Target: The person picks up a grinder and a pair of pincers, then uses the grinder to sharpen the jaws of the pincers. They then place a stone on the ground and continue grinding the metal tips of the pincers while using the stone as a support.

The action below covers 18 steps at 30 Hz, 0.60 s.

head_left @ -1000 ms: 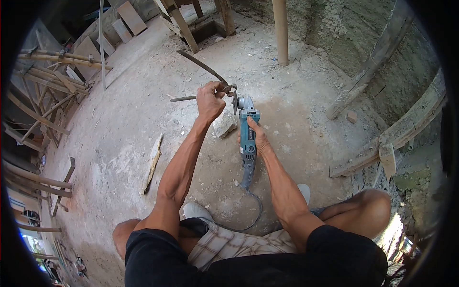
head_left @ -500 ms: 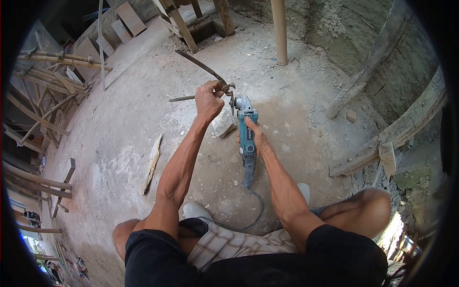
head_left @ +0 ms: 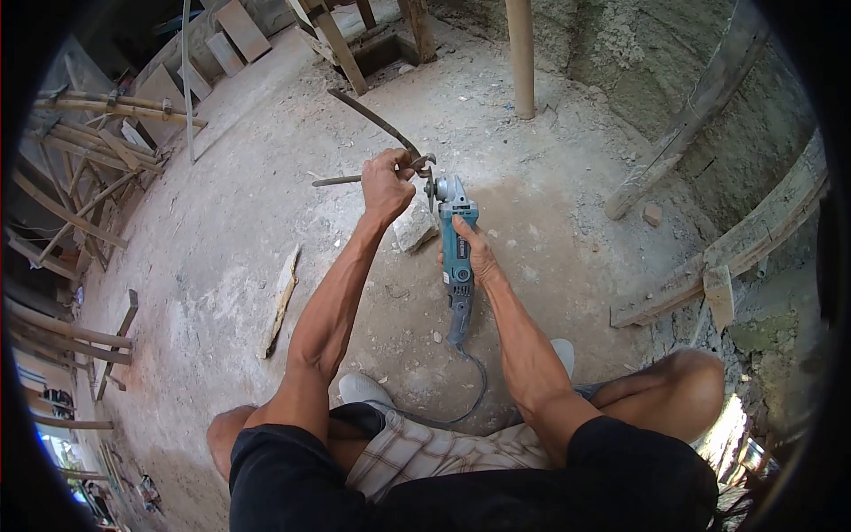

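Note:
My left hand (head_left: 388, 187) is closed on a dark metal tool (head_left: 375, 119) with two long handles, one reaching up and left, the other out to the left. The tool's short hooked jaw (head_left: 429, 161) points right, beside the disc (head_left: 431, 191) of a teal angle grinder (head_left: 458, 248). Whether disc and jaw touch is too small to tell. My right hand (head_left: 477, 252) is wrapped round the grinder's body, thumb on top. A grey cord (head_left: 484, 377) curves from its lower end towards my legs.
A pale stone block (head_left: 415, 227) lies below my left hand. Left of my left forearm is a wood strip (head_left: 282, 301). Wooden poles (head_left: 521, 62) and a long beam (head_left: 674, 288) stand ahead and right. Bamboo poles (head_left: 111, 106) are stacked at left.

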### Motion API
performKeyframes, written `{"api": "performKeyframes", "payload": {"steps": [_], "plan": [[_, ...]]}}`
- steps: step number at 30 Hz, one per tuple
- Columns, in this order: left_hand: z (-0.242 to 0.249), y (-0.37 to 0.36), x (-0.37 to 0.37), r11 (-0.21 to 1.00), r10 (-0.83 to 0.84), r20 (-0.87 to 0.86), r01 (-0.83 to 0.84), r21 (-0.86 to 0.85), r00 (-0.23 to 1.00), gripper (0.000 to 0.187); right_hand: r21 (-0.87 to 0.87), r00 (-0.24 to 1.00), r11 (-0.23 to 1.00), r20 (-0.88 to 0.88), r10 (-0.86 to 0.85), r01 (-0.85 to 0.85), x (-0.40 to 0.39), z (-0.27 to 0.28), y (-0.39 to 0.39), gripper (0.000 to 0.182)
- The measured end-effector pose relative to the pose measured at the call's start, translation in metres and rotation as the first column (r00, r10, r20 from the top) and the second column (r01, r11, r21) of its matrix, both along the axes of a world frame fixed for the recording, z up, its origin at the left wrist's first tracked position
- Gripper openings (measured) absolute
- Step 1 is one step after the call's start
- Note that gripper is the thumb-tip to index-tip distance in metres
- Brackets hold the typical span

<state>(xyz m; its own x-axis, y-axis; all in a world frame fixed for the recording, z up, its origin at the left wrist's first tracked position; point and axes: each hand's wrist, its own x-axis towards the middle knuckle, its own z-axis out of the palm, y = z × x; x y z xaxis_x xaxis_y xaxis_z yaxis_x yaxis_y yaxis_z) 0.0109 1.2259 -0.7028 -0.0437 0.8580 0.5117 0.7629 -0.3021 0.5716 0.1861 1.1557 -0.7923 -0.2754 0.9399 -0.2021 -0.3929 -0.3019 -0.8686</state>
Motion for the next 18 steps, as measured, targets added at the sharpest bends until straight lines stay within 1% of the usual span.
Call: {"api": "performKeyframes", "payload": {"steps": [8,10,14,16,18], "plan": [[-0.0032,-0.0001,-0.0015,0.999,0.031,-0.001,-0.031,-0.035,1.0,0.012,-0.01,1.0,1.0,-0.004,0.021,-0.021,-0.0009,-0.007,0.0006,0.062],[-0.005,0.0018,-0.0026,1.0,0.009,-0.001,-0.009,0.014,1.0,0.013,-0.014,1.0,1.0,0.0,0.018,-0.018,-0.0007,-0.0061,-0.0002,0.062],[-0.0062,0.0006,-0.0035,1.0,0.005,-0.019,-0.005,0.015,1.0,0.013,-0.015,1.0,1.0,0.019,0.009,-0.008,-0.0003,-0.0026,-0.0009,0.063],[-0.0055,-0.0008,-0.0029,0.999,0.018,0.014,-0.017,-0.043,1.0,0.012,-0.017,1.0,1.0,0.025,0.017,-0.017,0.0001,-0.0062,0.0003,0.064],[-0.0045,-0.0001,-0.0024,0.999,0.018,0.02,-0.017,-0.043,1.0,0.013,-0.015,1.0,1.0,0.022,0.019,-0.019,0.0,-0.0086,0.0009,0.065]]}}
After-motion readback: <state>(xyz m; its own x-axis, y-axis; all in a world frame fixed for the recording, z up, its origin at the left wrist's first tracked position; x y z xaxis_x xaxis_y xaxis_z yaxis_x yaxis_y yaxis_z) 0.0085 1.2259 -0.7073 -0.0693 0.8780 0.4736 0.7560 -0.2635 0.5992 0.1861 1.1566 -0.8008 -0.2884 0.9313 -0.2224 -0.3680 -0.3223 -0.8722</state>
